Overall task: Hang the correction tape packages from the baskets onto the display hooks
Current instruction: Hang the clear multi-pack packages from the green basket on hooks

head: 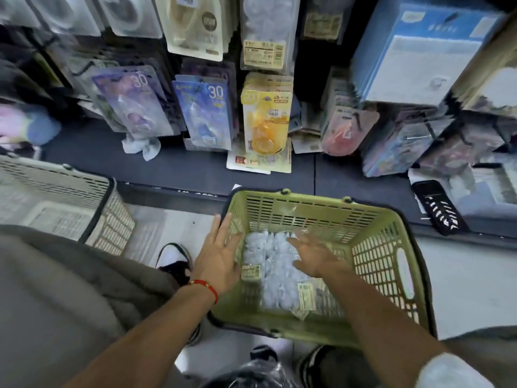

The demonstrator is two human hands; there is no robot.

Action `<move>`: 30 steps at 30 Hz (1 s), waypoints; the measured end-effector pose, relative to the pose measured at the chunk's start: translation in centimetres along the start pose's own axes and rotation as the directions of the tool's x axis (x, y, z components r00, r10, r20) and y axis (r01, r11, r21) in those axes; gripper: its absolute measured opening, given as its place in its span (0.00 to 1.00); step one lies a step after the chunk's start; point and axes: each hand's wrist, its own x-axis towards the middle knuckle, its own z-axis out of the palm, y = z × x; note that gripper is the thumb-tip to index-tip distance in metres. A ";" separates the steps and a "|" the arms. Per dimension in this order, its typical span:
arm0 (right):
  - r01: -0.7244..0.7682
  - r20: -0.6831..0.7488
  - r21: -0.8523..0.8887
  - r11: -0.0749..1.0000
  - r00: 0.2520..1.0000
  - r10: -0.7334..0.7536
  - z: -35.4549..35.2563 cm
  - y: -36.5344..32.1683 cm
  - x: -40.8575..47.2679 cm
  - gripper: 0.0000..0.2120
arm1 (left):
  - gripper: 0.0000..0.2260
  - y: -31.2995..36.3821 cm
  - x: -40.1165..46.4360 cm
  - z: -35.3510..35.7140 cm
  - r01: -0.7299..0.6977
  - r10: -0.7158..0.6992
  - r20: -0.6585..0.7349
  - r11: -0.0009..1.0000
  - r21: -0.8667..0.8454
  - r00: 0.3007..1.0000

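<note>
A green plastic basket (372, 228) stands on the floor below the display. Inside it lies a pile of pale blue correction tape packages (275, 264) in clear wrap. My left hand (219, 253) hovers at the basket's left rim, fingers straight and spread, holding nothing. My right hand (313, 254) reaches over the pile with fingers extended, blurred, nothing visibly held. On the hooks above hang purple packages (134, 102), blue packages (207, 113) and yellow packages (265, 116).
A beige basket (70, 189) stands on the floor at the left. Along the shelf base runs a dark ledge (179, 166), on which loose packages lie under the yellow ones. A black phone-like object (436, 205) rests at the right. A blue box (419, 49) sits upper right.
</note>
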 end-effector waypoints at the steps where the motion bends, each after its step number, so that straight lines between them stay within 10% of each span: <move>1: -0.021 -0.029 0.066 0.998 0.999 0.023 1.0 -0.3 0.6 0.35 | 0.31 0.3 -0.3 0.4 0.027 -0.026 -0.015 1.000 0.007 1.000; 10: -0.088 -0.213 0.281 0.956 0.965 0.152 4.9 0.8 2.4 0.18 | 0.27 0.9 -0.8 0.7 0.021 -0.017 -0.118 0.999 0.032 0.993; 17: 0.016 -0.018 0.971 0.239 1.000 0.006 0.5 3.7 -2.4 0.14 | 0.20 4.5 0.6 1.6 -0.031 -0.052 -0.247 0.946 -0.322 0.968; 19: 0.011 -0.002 0.998 0.066 0.991 -0.131 -0.9 3.3 -3.3 0.20 | 0.24 6.3 0.9 1.5 0.123 -0.229 -0.103 0.790 -0.600 0.968; 21: 0.013 -0.005 1.000 0.028 0.963 -0.269 -1.7 2.4 -3.7 0.20 | 0.20 7.6 1.3 1.3 0.349 -0.321 0.227 0.401 -0.847 0.919; 24: 0.035 0.004 0.985 0.169 0.975 -0.223 -2.4 0.5 -3.6 0.17 | 0.04 7.5 1.5 1.1 0.389 -0.356 0.342 0.069 -0.919 0.870; 27: 0.021 -0.131 0.771 0.636 0.983 0.127 -1.1 0.4 -3.0 0.11 | 0.06 6.1 1.1 1.0 0.380 -0.471 0.235 0.239 -0.894 0.850; 30: -0.056 0.002 0.383 0.922 0.998 0.060 2.3 0.1 -3.2 0.14 | 0.10 4.9 0.6 1.7 0.404 -0.503 0.224 0.281 -0.871 0.834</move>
